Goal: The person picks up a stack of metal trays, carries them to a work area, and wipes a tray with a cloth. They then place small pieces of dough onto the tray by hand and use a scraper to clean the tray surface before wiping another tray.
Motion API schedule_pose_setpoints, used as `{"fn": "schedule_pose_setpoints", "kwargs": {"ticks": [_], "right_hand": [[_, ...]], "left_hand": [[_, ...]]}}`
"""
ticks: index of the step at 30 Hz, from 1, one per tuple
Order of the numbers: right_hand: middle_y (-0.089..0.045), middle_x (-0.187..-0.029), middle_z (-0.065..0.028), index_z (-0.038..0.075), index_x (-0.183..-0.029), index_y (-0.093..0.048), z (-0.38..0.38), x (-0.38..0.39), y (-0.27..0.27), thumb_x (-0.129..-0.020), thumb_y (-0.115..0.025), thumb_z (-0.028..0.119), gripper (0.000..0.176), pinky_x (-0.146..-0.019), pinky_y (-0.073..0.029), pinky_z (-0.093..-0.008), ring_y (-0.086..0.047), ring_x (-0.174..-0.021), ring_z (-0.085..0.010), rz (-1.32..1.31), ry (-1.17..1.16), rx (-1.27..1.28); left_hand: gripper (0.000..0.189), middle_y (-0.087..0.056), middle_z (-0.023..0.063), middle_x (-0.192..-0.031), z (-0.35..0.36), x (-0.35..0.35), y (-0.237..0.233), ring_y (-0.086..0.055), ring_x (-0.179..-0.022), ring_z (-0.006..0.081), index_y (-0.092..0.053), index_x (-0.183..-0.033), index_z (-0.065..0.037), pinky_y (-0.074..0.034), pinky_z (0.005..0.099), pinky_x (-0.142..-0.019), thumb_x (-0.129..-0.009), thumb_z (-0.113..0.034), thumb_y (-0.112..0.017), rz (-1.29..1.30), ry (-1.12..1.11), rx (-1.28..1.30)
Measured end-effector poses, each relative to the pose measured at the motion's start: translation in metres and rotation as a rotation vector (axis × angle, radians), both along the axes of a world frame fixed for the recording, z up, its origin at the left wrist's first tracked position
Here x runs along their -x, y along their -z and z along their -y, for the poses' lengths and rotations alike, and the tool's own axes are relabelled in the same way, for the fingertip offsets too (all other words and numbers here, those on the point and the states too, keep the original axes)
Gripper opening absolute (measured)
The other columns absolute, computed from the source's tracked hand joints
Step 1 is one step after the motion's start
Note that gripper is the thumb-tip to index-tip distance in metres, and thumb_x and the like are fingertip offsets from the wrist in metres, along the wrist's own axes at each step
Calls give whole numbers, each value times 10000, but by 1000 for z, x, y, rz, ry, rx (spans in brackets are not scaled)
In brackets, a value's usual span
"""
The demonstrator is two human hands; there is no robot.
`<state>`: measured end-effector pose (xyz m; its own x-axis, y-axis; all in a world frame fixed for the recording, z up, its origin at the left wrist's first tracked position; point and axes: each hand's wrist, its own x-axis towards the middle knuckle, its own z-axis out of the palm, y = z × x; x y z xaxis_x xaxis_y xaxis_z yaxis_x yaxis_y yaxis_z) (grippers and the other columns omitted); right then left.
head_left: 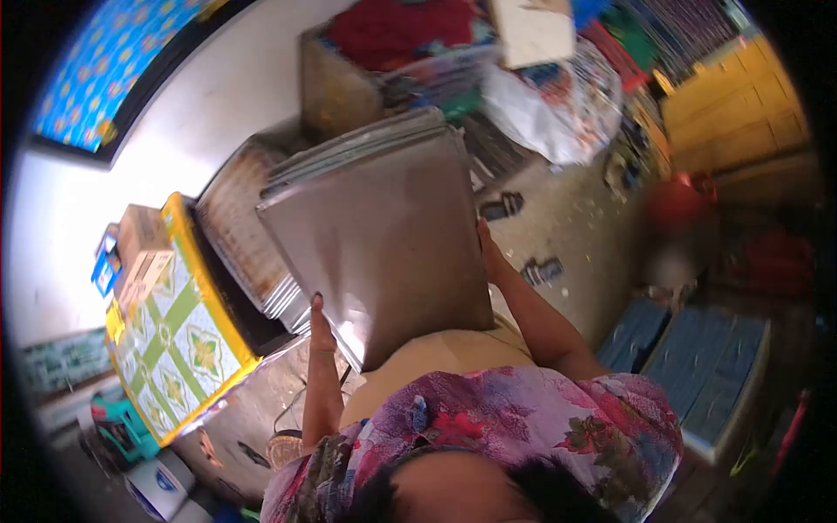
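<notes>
A stack of large flat metal trays (384,235) lies against the front of my body, its top sheet brown and shiny. My left hand (321,327) holds the near left edge, thumb on top. On the opposite edge, my right hand (491,253) grips the stack from the side. The fingers of both hands are mostly hidden beneath the metal. Left of the stack, more rust-stained trays (240,227) are piled beside a table with a patterned cover.
The patterned table (187,336) carries a cardboard box (139,253). Beyond the trays are a box of red cloth (397,30) and a white sack (532,113). Sandals (542,270) lie on the floor, with blue containers (706,366) at right.
</notes>
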<state>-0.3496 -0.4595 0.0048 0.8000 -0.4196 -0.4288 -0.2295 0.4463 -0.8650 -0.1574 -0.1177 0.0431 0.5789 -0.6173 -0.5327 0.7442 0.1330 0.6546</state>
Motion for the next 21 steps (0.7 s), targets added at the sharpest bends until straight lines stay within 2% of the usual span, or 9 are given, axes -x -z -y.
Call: {"fn": "schedule_pose_setpoints", "kwargs": {"ticks": [1, 4, 6, 8, 11, 12, 15, 18, 21], "right_hand": [[-464, -1378, -89, 84, -1433, -357, -1, 19, -35, -895, -283, 723, 839, -1055, -362, -366, -445, -1249, -217, 47, 80, -144], [-480, -1349, -84, 70, -1414, -378, 11, 81, -75, -880, -295, 741, 862, -1026, -391, -373, -473, -1203, -213, 121, 307, -325], [-486, -1336, -94, 61, -1410, -377, 18, 125, -98, -873, -296, 752, 878, -1017, -398, -383, -481, -1191, -221, -38, 412, -198], [-553, -1228, -186, 27, -1343, -449, 19, 152, -130, -933, -266, 674, 788, -934, -433, -406, -530, -1083, -272, 51, 606, -158], [-404, -1416, -129, 50, -1451, -293, 21, 192, -175, -862, -281, 769, 929, -1051, -350, -401, -420, -1259, -255, 27, 710, -189], [-338, -1468, -135, 22, -1469, -240, 27, 206, -172, -862, -280, 770, 965, -1089, -296, -408, -359, -1312, -267, 81, 700, -171], [-301, -1490, -146, -1, -1475, -213, 39, 239, -173, -871, -277, 760, 973, -1119, -233, -403, -307, -1348, -271, 66, 811, -164], [-272, -1506, -153, -17, -1475, -202, 58, 269, -144, -888, -268, 742, 962, -1138, -182, -391, -263, -1373, -270, 120, 905, -157], [-260, -1513, -148, -30, -1468, -214, 92, 296, -123, -908, -264, 714, 932, -1143, -159, -371, -247, -1382, -260, -1, 1010, -263]], "left_hand": [[806, -519, 91, -1313, 13, 10, -2, -518, -1187, 259, -403, -1371, -46, -418, 380, -1023, -787, -536, -663, 5, 29, -6], [876, -511, 112, -1319, 62, 35, -32, -503, -1199, 277, -367, -1396, -42, -404, 401, -1026, -781, -608, -631, 136, 154, -8], [874, -503, 121, -1326, 91, 52, -64, -491, -1212, 279, -362, -1399, -40, -400, 413, -1028, -786, -606, -622, 167, 241, 12], [861, -508, 128, -1311, 126, 67, -95, -488, -1214, 275, -368, -1396, -41, -400, 416, -1028, -783, -582, -640, 180, 319, 69], [882, -490, 130, -1331, 167, 86, -108, -468, -1229, 276, -362, -1401, -40, -380, 413, -1042, -777, -597, -641, 201, 414, 58], [881, -471, 131, -1349, 183, 97, -122, -462, -1229, 277, -370, -1394, -35, -381, 413, -1032, -776, -601, -641, 243, 456, 64], [918, -436, 146, -1395, 223, 107, -99, -416, -1275, 326, -332, -1425, -42, -331, 453, -1059, -790, -649, -597, 233, 623, 18], [769, -517, 136, -1297, 275, 125, -91, -477, -1206, 273, -432, -1352, -20, -392, 415, -1008, -834, -566, -591, 195, 649, 24], [709, -532, 129, -1284, 330, 141, -79, -490, -1192, 271, -457, -1337, -20, -388, 412, -1012, -868, -542, -557, 189, 739, 53]]}}
